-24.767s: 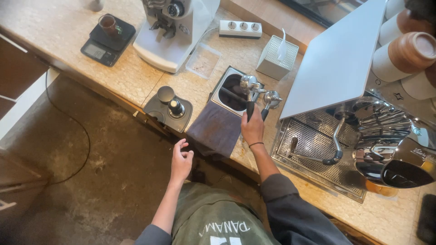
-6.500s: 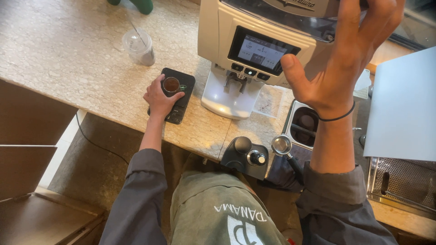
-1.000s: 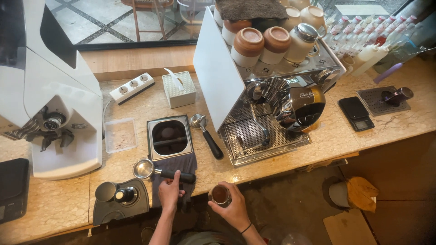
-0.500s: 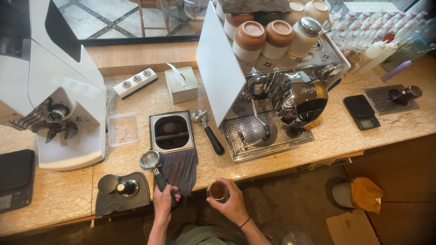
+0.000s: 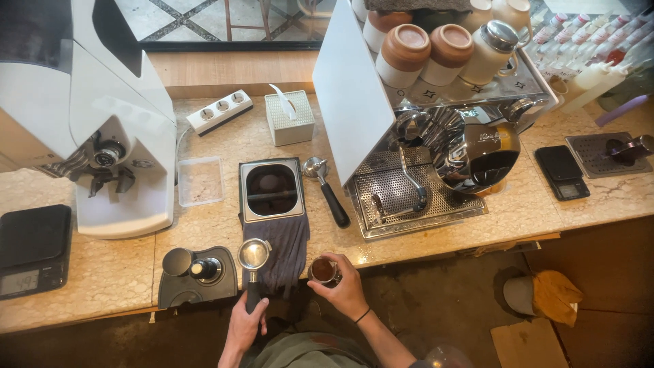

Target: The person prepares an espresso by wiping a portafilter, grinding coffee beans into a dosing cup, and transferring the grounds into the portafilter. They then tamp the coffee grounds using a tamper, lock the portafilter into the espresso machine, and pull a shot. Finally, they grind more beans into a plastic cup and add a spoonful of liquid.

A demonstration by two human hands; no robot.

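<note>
The left hand (image 5: 245, 328) wraps the portafilter (image 5: 254, 257) handle, so the handle is mostly hidden; the right hand (image 5: 345, 289) covers most of the small cup (image 5: 323, 270), only its brown top shows. The grinder (image 5: 102, 129) gets cut off by the top and left edges; the scale (image 5: 30, 249) readout is too blurry to read; bottles (image 5: 599, 51) at top right are too small to tell apart; both forearms run off the bottom.
</note>
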